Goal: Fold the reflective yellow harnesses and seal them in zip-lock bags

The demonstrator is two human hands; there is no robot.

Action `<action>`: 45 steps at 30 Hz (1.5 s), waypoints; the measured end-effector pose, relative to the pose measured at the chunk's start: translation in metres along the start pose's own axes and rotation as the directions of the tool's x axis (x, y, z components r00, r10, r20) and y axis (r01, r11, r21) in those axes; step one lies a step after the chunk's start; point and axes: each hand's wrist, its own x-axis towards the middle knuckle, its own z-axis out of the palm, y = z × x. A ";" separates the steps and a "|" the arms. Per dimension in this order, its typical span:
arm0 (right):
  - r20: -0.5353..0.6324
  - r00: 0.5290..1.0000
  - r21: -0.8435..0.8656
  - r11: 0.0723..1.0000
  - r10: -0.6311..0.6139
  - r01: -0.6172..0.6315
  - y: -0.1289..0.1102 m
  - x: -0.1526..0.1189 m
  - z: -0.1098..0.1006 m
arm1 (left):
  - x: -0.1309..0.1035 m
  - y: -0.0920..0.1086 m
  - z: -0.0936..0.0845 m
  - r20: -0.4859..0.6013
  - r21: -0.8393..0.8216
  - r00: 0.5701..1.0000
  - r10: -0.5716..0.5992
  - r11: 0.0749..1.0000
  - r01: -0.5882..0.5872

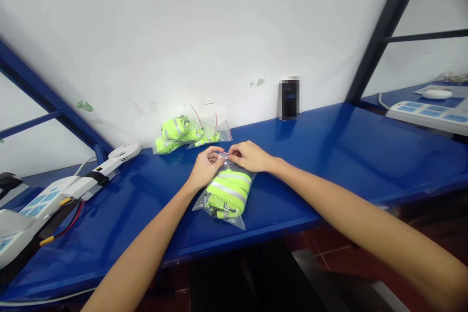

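A clear zip bag [227, 194] holding folded neon-yellow reflective straps lies on the blue table [329, 156] in front of me. My left hand [205, 165] pinches the bag's top edge from the left. My right hand [250, 156] pinches the same edge from the right, the fingertips of both hands nearly touching at the zip strip. Behind them, against the white wall, lies a small pile of similar filled bags [186, 134] with red zip lines.
A white handheld fan [117, 161] and a white power strip [40, 200] with red and black wires lie at the left. Another power strip [427, 113] sits at the right. A dark small object [289, 98] stands against the wall. Dark frame posts rise on both sides.
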 end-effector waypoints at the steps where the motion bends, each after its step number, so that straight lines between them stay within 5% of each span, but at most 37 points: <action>1: -0.014 1.000 0.000 1.000 0.000 0.000 -0.001 0.000 0.001 | 0.001 -0.001 -0.001 -0.010 -0.038 0.999 -0.032 0.999 0.032; 6: -0.061 0.998 0.134 0.991 0.016 -0.008 0.001 0.002 0.007 | 0.003 -0.003 -0.005 -0.014 -0.076 0.997 -0.075 0.994 0.074; 16: 0.063 0.993 0.556 0.823 0.100 -0.118 0.018 0.007 0.006 | -0.001 -0.002 -0.009 -0.011 0.155 0.983 0.182 0.972 -0.178; 25: 0.044 0.992 0.569 0.813 0.119 -0.123 0.017 0.009 0.008 | -0.003 0.001 -0.009 0.003 0.283 0.971 0.241 0.931 -0.232; 38: 0.018 0.991 0.506 0.853 0.132 -0.123 0.011 0.008 0.007 | -0.003 0.003 -0.010 0.032 0.241 0.986 0.161 0.957 -0.164; 45: -0.027 0.994 0.454 0.887 0.107 -0.083 -0.001 0.005 0.004 | -0.003 0.004 -0.009 0.001 0.314 0.972 0.236 0.923 -0.225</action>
